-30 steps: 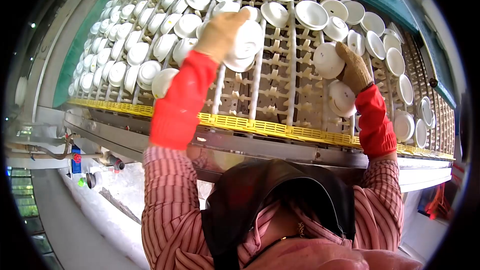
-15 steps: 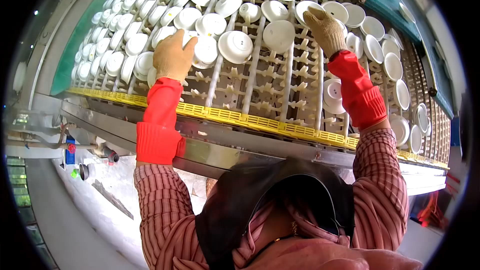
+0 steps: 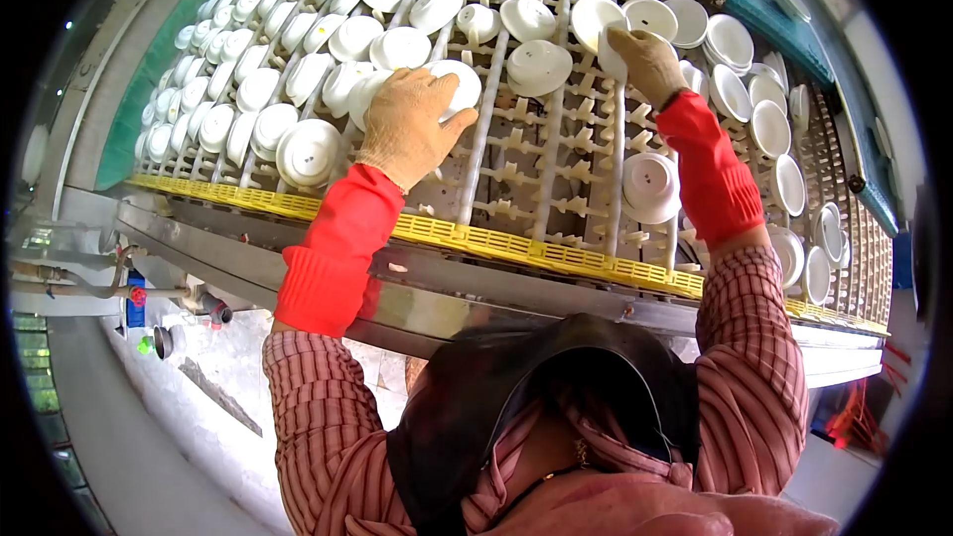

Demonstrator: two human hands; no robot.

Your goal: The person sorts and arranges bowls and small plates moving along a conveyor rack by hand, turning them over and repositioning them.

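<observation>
My left hand (image 3: pixel 409 129), in a tan glove with a red cuff, lies over a row of white dishes on the pegged conveyor (image 3: pixel 511 174). Its thumb is spread from the fingers, beside a white dish (image 3: pixel 459 84) that it partly covers. Another dish (image 3: pixel 365 97) shows at its left side. My right hand (image 3: pixel 645 65), gloved alike, has its fingers closed on the edge of a tilted white dish (image 3: pixel 610 55). Just behind that stands a round white dish (image 3: pixel 594 20). A white bowl (image 3: pixel 538 67) rests on the pegs between my hands.
Many white dishes (image 3: pixel 256 89) stand in rows to the left. More bowls (image 3: pixel 769 129) lean on the pegs at right, beside a green belt (image 3: pixel 769 25). A yellow edge strip (image 3: pixel 516 248) and a metal ledge (image 3: pixel 476 288) run along the near side.
My left hand has moved right and slightly down, across to other dishes. My right hand has lowered a little, with a tilted dish now showing at its fingers. The dishes have shifted slightly left.
</observation>
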